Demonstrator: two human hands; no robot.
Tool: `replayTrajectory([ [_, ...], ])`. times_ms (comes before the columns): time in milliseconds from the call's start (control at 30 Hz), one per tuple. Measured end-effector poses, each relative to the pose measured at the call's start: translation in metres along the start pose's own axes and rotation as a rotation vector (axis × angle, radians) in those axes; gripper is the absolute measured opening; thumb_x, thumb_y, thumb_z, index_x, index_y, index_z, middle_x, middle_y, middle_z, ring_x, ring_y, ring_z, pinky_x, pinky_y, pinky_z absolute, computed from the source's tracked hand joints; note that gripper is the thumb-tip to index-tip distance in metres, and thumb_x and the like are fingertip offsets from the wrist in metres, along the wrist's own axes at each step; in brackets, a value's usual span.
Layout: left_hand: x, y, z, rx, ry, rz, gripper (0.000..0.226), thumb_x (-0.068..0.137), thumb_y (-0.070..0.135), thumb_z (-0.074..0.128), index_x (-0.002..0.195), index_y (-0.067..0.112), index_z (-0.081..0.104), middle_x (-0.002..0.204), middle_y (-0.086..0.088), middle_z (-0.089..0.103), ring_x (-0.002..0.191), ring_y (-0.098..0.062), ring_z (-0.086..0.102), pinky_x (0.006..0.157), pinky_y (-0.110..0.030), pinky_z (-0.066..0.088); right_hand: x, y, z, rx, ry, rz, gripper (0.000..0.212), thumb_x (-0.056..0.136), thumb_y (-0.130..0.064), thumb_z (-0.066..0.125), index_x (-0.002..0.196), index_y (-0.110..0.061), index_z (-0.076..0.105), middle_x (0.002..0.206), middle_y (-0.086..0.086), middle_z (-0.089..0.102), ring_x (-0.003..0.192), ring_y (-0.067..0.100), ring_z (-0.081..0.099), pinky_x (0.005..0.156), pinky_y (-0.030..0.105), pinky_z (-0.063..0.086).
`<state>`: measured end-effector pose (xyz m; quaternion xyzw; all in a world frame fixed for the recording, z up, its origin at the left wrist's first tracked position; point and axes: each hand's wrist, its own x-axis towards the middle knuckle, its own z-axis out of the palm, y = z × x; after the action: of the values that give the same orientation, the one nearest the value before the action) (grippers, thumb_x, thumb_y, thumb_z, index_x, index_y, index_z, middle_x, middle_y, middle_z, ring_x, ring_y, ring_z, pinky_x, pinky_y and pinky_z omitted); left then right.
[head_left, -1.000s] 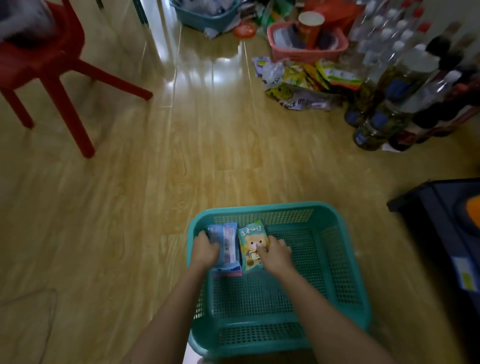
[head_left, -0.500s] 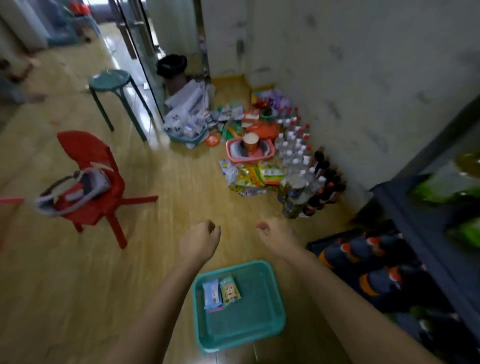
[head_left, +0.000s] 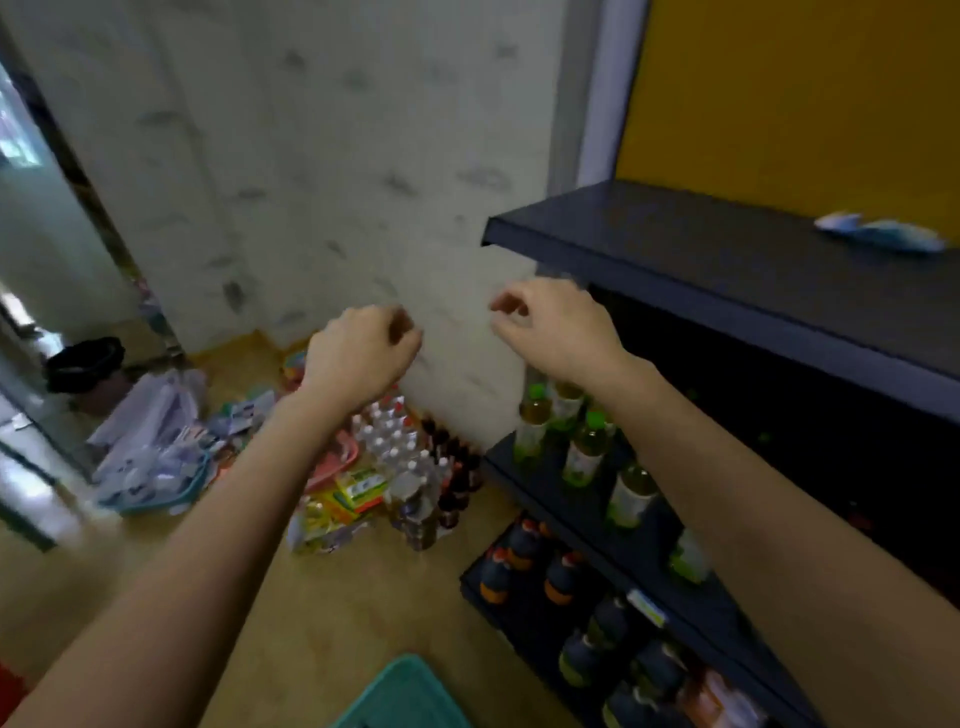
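Hands: left hand (head_left: 358, 348) and right hand (head_left: 556, 327) are raised side by side and apart, with bare wall between them. Fingers on both are loosely curled and neither holds anything.
Packet: a pale blue-and-white packet (head_left: 878, 234) lies flat on the top shelf (head_left: 727, 270), well apart from both hands. It is too blurred to tell what it is.
Bearing: the packet sits between 2 and 3 o'clock from the right hand, and near 3 o'clock and farther off from the left.
Axis: its long side runs roughly 9 to 3, with the right end dipping a little.
Nearer hand: the right, which is just beside the shelf's front-left corner. It looks the likelier one to reach in, going over the front edge.
Basket: only a corner of the teal basket (head_left: 410, 696) shows, at 6 o'clock on the floor (head_left: 322, 623). Its contents are out of view.
Surface: the shelf top is dark and flat. The packet is the only thing visible on it.
Below: green-capped bottles (head_left: 582, 452) stand on the next shelf, with dark bottles (head_left: 524, 545) lower down.
Room: a marbled wall (head_left: 311, 156) is at 12 and a yellow panel (head_left: 805, 93) at 1. A heap of goods (head_left: 363, 488) lies on the wooden floor, below the left hand.
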<state>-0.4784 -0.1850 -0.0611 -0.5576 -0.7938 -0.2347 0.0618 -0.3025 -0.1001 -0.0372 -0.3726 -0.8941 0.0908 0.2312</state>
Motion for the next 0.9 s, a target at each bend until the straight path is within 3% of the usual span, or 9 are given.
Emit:
replayTrajectory([
  [233,0.051,0.179,-0.002,-0.221,0.015,0.445,0.027,0.092,0.036,0.049,0.103,0.016,0.064,0.103,-0.007,0.068,0.099,-0.029,0.061,0.08,-0.039,0.049,-0.065,0.086,-0.134,-0.188,0.218,0.261,0.025,0.092,-0.036,0.049,0.113,-0.03,0.06,0.117,-0.004,0.061,0.11,0.021,0.055,0.082,0.036,0.046],
  [400,0.062,0.287,0.03,-0.304,-0.131,0.606,0.029,0.093,0.039,0.048,0.108,0.019,0.063,0.108,-0.006,0.066,0.102,-0.03,0.059,0.085,-0.042,0.05,-0.116,0.171,-0.186,-0.252,0.268,0.52,0.022,0.09,-0.035,0.052,0.108,-0.031,0.063,0.116,-0.001,0.064,0.109,0.026,0.057,0.086,0.037,0.047],
  [667,0.086,0.4,0.108,-0.235,-0.274,0.597,0.028,0.091,0.041,0.049,0.106,0.021,0.061,0.115,-0.005,0.064,0.108,-0.028,0.056,0.084,-0.035,0.043,-0.171,0.311,-0.24,-0.315,0.287,0.796,0.023,0.09,-0.028,0.052,0.106,-0.022,0.067,0.116,0.007,0.067,0.109,0.028,0.059,0.09,0.037,0.049],
  [900,0.142,0.447,0.147,-0.235,-0.322,0.504,0.032,0.091,0.038,0.048,0.113,0.016,0.057,0.125,-0.006,0.056,0.115,-0.026,0.05,0.086,-0.034,0.04,-0.184,0.385,-0.29,-0.355,0.183,1.039,0.034,0.091,-0.033,0.054,0.108,-0.006,0.065,0.118,0.019,0.063,0.109,0.034,0.055,0.079,0.034,0.043],
])
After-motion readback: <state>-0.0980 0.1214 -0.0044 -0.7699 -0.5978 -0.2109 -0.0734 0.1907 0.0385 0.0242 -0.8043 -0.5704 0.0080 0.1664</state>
